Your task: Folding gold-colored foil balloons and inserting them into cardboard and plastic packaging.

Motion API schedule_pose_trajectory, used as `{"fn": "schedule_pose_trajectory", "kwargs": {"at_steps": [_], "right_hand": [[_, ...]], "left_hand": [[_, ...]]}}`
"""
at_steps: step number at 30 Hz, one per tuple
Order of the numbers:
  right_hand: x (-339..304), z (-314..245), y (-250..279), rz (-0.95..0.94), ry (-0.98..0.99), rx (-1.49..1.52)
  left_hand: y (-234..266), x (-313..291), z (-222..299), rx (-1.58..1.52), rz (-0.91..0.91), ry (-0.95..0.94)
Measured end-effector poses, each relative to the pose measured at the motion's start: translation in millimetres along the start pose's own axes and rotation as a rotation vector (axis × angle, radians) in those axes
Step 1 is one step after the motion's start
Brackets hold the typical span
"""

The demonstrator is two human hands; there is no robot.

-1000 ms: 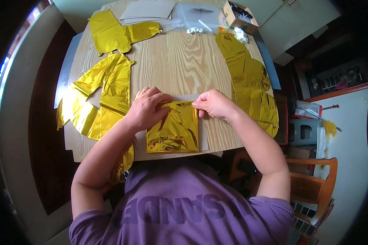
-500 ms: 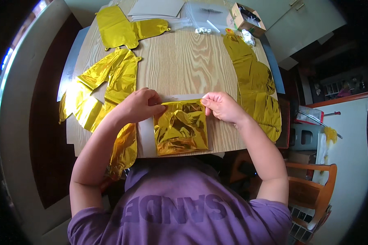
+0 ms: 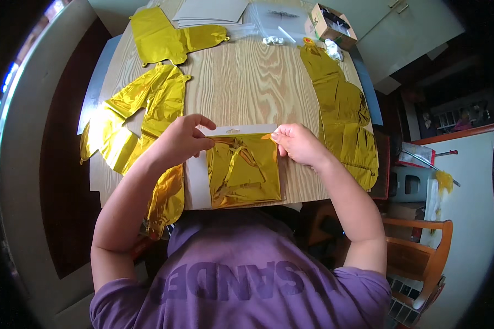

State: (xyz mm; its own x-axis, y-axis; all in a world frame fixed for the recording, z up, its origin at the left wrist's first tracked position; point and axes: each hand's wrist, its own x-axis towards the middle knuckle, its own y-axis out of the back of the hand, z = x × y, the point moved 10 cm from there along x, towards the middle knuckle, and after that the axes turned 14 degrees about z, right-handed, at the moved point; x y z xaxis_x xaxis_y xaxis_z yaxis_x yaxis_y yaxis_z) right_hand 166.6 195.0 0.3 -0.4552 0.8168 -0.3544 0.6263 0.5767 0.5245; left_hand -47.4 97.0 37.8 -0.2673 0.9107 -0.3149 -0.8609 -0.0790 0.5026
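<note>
In front of me a gold foil balloon (image 3: 244, 172), folded into a rough square, lies on a pale card (image 3: 200, 183) with a hang slot at its top edge. My left hand (image 3: 186, 137) is at the upper left corner of the foil, thumb touching it, forefinger lifted away from the thumb. With thumb and forefinger pinched, my right hand (image 3: 296, 143) holds the upper right corner of the folded balloon.
Unfolded gold foil balloons lie at the left (image 3: 164, 98), far left (image 3: 156, 38) and right (image 3: 340, 109). Farther back are stacked pale cards (image 3: 211, 11), clear plastic bags (image 3: 280, 19) and a small box (image 3: 335, 26). A wooden chair (image 3: 417, 252) stands at the right.
My left forefinger has lifted from the foil. The folded foil's surface looks flatter, and more of the card's top edge with its slot shows.
</note>
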Motion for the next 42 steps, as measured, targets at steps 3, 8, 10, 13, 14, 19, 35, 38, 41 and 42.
{"fn": "schedule_pose_trajectory", "kwargs": {"at_steps": [3, 8, 10, 13, 14, 19, 35, 38, 41, 42], "right_hand": [[0, -5, 8, 0.000, 0.010, -0.085], [-9, -36, -7, 0.203, 0.355, -0.533], [-13, -37, -9, 0.267, 0.406, -0.613], [-11, -35, -12, 0.320, 0.422, -0.736], [-12, -36, -14, 0.365, 0.468, -0.765], [-24, -40, -23, 0.556, 0.668, -0.776], [-74, -50, -49, 0.441, 0.717, -0.661], [-66, -28, -60, 0.334, 0.643, -0.680], [-63, -26, -63, 0.317, 0.646, -0.692], [-62, -25, -63, 0.308, 0.640, -0.695]], "left_hand": [[7, -3, 7, -0.004, 0.028, 0.002], [1, 2, -10, 0.041, 0.037, 0.022], [2, 2, -9, 0.061, 0.073, -0.009], [2, 1, -8, 0.118, 0.134, -0.087], [1, 1, -8, 0.141, 0.156, -0.118], [-1, -2, -11, 0.184, 0.221, -0.168], [-6, -5, -12, 0.199, 0.246, -0.230], [-5, -5, -12, 0.197, 0.220, -0.191], [-2, -2, -17, 0.202, 0.206, -0.181], [-1, -1, -19, 0.203, 0.199, -0.180]]}}
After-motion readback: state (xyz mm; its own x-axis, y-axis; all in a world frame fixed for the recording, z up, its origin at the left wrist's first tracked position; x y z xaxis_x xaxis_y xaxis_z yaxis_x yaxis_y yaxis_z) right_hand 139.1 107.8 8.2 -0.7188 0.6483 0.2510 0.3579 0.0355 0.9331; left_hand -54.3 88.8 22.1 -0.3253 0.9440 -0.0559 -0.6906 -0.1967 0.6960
